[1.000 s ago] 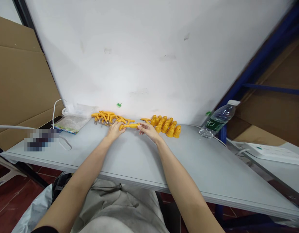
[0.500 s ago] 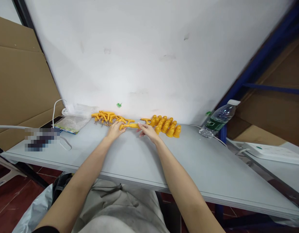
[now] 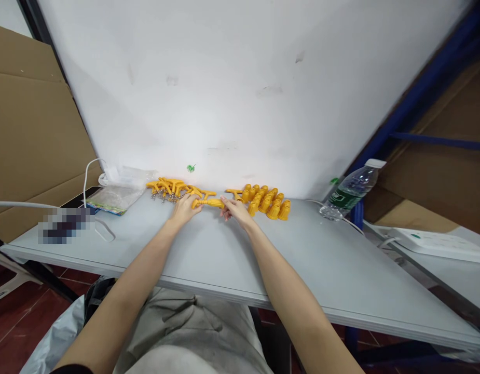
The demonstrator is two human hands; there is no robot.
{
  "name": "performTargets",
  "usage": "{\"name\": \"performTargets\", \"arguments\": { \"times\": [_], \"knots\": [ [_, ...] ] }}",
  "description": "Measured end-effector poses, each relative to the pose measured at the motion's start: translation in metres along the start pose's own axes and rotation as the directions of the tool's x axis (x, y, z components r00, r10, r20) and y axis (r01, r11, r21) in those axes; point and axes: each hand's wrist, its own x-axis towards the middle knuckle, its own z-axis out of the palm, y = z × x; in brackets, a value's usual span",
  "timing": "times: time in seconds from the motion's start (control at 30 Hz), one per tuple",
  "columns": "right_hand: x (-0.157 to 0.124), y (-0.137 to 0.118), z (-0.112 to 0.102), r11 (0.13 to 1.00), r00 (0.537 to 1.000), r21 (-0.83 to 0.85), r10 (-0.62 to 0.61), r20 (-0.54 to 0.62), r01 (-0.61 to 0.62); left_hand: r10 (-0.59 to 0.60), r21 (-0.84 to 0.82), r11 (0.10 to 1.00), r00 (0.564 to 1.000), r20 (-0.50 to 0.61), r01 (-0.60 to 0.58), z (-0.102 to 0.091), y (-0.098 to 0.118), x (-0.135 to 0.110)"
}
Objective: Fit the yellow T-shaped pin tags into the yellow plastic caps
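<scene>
Since a second ago the right hand (image 3: pixel 236 210) has shifted slightly on its end of the yellow piece (image 3: pixel 212 203), its lower fingers now curled beneath, while the left hand (image 3: pixel 184 209) has stayed put. Taking that piece as the clock's centre, it lies level between the two hands, the left pinched on its nine o'clock end, the right on its three o'clock end and hiding the tip; whether it touches the grey table (image 3: pixel 212 254) I cannot tell. At ten o'clock, just past the left fingers, sits a heap of yellow T-shaped pieces (image 3: pixel 172 185) with silvery ball chains (image 3: pixel 164 197) at its near edge. One loose T-shaped piece (image 3: pixel 234 191) lies at two. Ribbed yellow cups (image 3: pixel 268 201) crowd together at three, and the right hand stands between them and the held piece. The white wall (image 3: pixel 232 104) closes off twelve o'clock. Farther out, at nine, are clear plastic bags (image 3: pixel 117 198) and a pixelated patch (image 3: pixel 65 226); well off at three, a leaning bottle (image 3: pixel 349 193) with a green label, then a white box (image 3: pixel 444 244) near four, beyond the table's edge
</scene>
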Motion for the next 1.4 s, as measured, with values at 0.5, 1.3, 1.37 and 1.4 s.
{"name": "performTargets", "arguments": {
  "times": [0.5,1.3,1.37,1.4],
  "knots": [
    [-0.001,-0.010,0.012,0.906,0.922,0.213,0.384,-0.055,-0.365,0.014,0.032,0.999,1.000,-0.020,-0.013,0.003,0.001,-0.002],
    [0.044,0.011,-0.008,0.370,0.919,-0.929,-0.359,-0.164,-0.021,-0.039,-0.164,0.986,0.999,0.019,0.042,0.003,0.000,-0.005],
    [0.046,0.018,-0.008,0.265,0.943,-0.962,-0.300,-0.143,-0.062,-0.027,-0.164,0.986,1.000,0.015,0.029,0.004,0.000,-0.004],
    [0.046,0.022,-0.007,0.238,0.951,-0.968,-0.272,-0.147,-0.081,-0.024,-0.165,0.986,1.000,0.017,0.026,0.004,0.001,-0.004]
  ]
}}
